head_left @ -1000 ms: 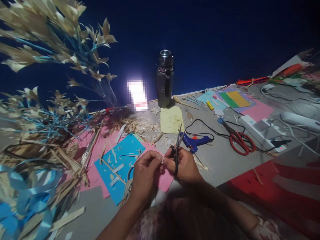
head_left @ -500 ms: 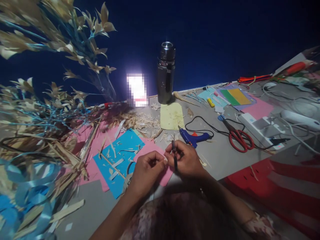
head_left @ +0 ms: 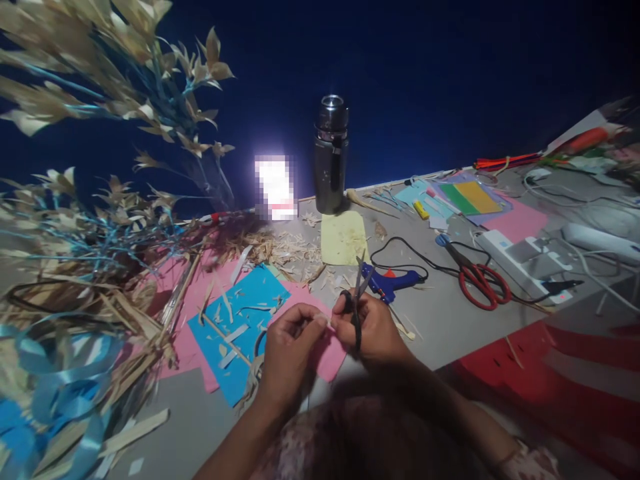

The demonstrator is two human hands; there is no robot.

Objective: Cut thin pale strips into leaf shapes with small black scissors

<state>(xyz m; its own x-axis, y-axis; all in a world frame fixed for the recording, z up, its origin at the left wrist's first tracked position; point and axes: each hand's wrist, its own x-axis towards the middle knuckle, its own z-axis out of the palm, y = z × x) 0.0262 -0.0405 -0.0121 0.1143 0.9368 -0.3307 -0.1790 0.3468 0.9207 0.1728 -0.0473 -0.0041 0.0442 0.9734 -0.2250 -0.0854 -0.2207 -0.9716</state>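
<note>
My left hand [head_left: 296, 339] is closed, thumb and forefinger pinching a small pale piece [head_left: 328, 320], perhaps dried husk; most of it is hidden by the fingers. Against it, my right hand [head_left: 376, 328] has its fingertips touching the same piece. Small black-handled scissors [head_left: 357, 303] are hooked on the right hand's fingers, blades pointing up and slightly apart. Beneath both hands lies pink paper [head_left: 331, 357], and a blue sheet [head_left: 227, 340] strewn with scraps is left of them. A blue glue gun [head_left: 393, 283] rests just beyond my right hand.
A dark metal flask [head_left: 330, 170] stands behind a yellow pad [head_left: 344, 240]. Red-handled scissors [head_left: 483, 287] and a power strip [head_left: 525, 267] with cables lie at right. Husk flowers on blue stems [head_left: 173, 113] rise at left, above blue ribbon [head_left: 55, 373].
The scissors have turned in my right hand, and their blades now show apart, farther up and right. Both hands still meet at the pale piece. The view has shifted slightly.
</note>
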